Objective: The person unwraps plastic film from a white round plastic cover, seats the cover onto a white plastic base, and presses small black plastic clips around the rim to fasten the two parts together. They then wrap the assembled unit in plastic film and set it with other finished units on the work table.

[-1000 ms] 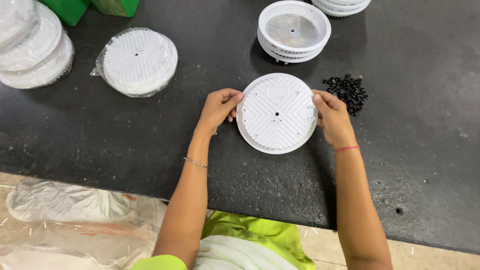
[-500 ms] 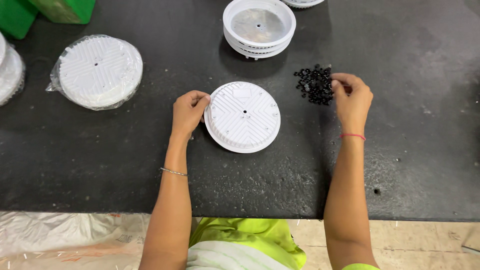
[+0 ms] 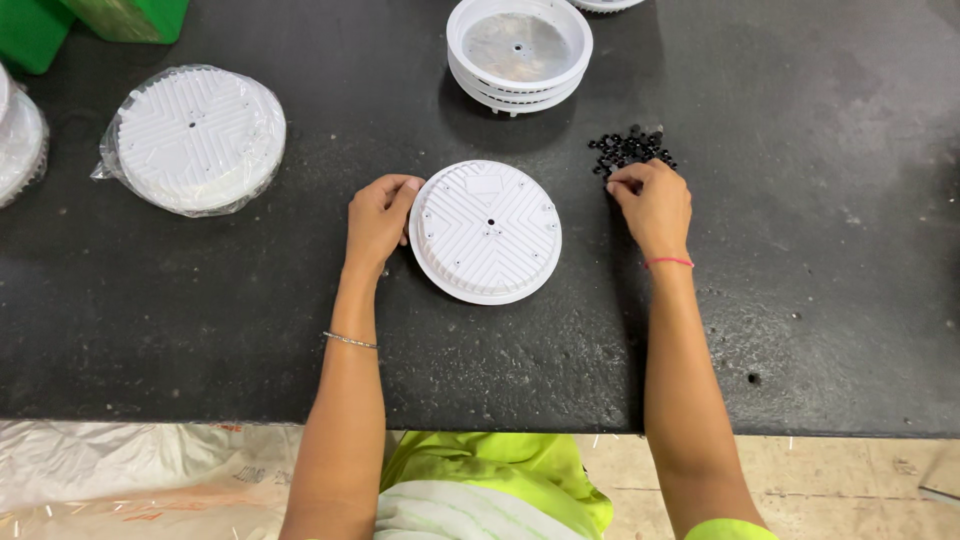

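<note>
Nearest the camera, a lime-green garment [image 3: 500, 480] shows at the bottom edge, with crinkled clear plastic sheeting [image 3: 120, 480] on the floor to its left, below the front edge of the black worktable [image 3: 200, 330]. Both forearms reach up over the table; the left wrist wears a thin metal bracelet [image 3: 350, 341] and the right a thin red thread band [image 3: 668, 262]. The left hand [image 3: 378, 217] rests with curled fingers against the left rim of a round white ribbed plastic disc [image 3: 487, 231], which lies flat on the table between the two hands, steadying it rather than lifting it. The right hand [image 3: 652, 204] is well clear of the disc, its fingertips pinched narrowly at the near edge of a small heap of black nuts [image 3: 630, 150]; whether a nut is actually held between them cannot be told. Farther back, a short stack of white round housings [image 3: 518, 52] stands open side up, showing a grey metallic inner plate. To the far left lies another ribbed white disc wrapped in a clear bag [image 3: 195, 138], with more bagged discs [image 3: 15, 140] cut off at the left edge, and green boxes [image 3: 90, 20] at the top left corner.
</note>
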Available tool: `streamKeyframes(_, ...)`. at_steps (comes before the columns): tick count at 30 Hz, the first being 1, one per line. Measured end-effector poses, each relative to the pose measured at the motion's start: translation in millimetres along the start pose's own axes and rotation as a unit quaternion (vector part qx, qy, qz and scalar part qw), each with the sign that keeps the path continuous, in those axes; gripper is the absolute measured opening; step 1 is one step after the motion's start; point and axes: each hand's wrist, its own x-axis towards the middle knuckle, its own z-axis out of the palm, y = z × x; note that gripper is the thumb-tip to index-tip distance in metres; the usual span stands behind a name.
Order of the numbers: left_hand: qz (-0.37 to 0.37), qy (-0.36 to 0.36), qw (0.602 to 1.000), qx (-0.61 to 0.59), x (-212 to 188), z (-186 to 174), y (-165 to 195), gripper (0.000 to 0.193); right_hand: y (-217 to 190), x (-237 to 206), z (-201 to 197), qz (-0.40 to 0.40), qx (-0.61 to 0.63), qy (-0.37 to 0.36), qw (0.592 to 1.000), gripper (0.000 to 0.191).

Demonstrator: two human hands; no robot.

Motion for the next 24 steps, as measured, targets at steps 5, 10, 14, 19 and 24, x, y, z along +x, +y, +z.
streamKeyframes(5, 0.009, -0.004, 1.000, -0.019, 3.0, -0.9, -5.4, 0.025, 2.3, 2.7, -3.5, -0.025, 0.018, -0.019, 0.999, 0.015)
streamKeyframes(10, 0.011, -0.003, 1.000, -0.016, 4.4, 0.2, -8.1, 0.025, 3.1, 1.7, 0.0, -0.037, -0.016, -0.024, 0.999, 0.015)
streamKeyframes(14, 0.015, -0.005, 1.000, -0.008, 3.5, -0.5, -7.5, 0.025, 2.5, 1.5, 3.5, -0.051, -0.011, -0.045, 0.998, 0.015)
streamKeyframes(19, 0.008, -0.002, 1.000, -0.015, 3.3, -0.3, -6.0, 0.024, 6.2, 3.6, -7.5, -0.026, -0.012, -0.101, 0.994, 0.017)
streamKeyframes(24, 0.005, 0.002, 1.000, -0.008, 2.9, -0.2, -4.7, 0.025, 7.2, 2.0, -19.6, 0.019, -0.004, -0.094, 0.995, 0.018)
